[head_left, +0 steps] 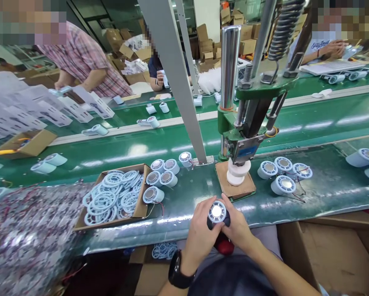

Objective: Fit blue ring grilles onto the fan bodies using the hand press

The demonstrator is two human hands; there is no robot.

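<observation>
Left hand (199, 224) and right hand (239, 227) grip one pale-blue round housing (217, 211) from opposite sides, apparently to keep its disc end facing up, near the white plunger (235, 179) at one o'clock, with loose rings (105, 201) at nine and more housings (283, 185) at two, likely grouped for easy reach.

Left hand (199, 225) and right hand (239, 227) curl inward, thumbs close.
</observation>
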